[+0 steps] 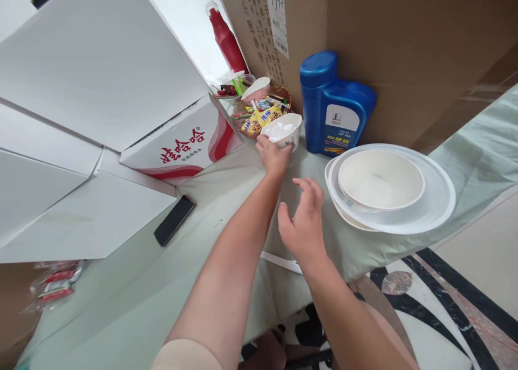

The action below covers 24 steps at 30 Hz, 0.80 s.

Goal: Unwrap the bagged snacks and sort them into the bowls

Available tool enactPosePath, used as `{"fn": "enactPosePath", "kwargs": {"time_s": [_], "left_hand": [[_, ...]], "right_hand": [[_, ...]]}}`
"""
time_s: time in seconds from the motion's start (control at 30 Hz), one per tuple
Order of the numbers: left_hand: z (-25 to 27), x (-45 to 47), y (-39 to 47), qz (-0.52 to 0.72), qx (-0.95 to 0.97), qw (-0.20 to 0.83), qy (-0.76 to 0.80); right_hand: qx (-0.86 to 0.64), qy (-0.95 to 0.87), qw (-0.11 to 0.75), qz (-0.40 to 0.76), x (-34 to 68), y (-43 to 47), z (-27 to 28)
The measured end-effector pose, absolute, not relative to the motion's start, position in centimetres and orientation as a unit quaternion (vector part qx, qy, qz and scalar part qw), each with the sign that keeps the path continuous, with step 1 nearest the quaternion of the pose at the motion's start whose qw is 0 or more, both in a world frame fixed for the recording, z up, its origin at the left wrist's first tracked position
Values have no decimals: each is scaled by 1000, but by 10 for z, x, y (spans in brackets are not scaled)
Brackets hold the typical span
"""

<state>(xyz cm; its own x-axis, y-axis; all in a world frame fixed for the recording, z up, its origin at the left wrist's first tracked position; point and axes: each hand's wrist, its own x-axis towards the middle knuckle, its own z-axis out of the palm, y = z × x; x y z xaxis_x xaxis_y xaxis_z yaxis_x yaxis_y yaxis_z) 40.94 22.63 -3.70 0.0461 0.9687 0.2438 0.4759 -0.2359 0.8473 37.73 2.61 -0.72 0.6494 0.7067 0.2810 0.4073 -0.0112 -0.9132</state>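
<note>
My left hand [273, 155] reaches forward and grips the near side of a small white bowl [294, 138], its fingers and thumb spread along the wall. The bowl is tilted and has a shiny inside. Closer to me, my right hand [304, 219] hovers over the cloth with nothing in it, thumb and fingers apart and slightly curled. Just beyond the small bowl lies a gold-rimmed dish of wrapped snacks [259, 119]. To the right of my right hand, a wide white bowl [380, 178] sits on a large white plate or lid [441, 197], stacked over another pale dish.
A blue oil jug [335, 111] stands against a big cardboard box [404, 52]. At left is an open white carton [178, 149], with a black phone [175, 220] in front. A white strip [281, 262] lies below my hands. A red bottle [226, 38] stands behind.
</note>
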Motion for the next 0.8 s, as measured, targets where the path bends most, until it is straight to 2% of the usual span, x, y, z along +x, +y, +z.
{"fn": "enactPosePath", "kwargs": {"time_s": [0.17,0.37,0.47,0.63,0.8], "left_hand": [[-32,421,237,405,649,311,564],[-32,385,204,411,707,320,478],[-22,330,165,379,718,342,473],[-4,199,77,362,739,230,519],[-22,76,-13,339,643,167,666]], "right_hand": [[-694,-403,580,141,377,27,-5],[-684,-407,587,148,377,26,-1],[-672,-415,591,164,377,24,0],[-648,-423,590,229,376,20,1],[-653,-441,533,307,362,18,7]]}}
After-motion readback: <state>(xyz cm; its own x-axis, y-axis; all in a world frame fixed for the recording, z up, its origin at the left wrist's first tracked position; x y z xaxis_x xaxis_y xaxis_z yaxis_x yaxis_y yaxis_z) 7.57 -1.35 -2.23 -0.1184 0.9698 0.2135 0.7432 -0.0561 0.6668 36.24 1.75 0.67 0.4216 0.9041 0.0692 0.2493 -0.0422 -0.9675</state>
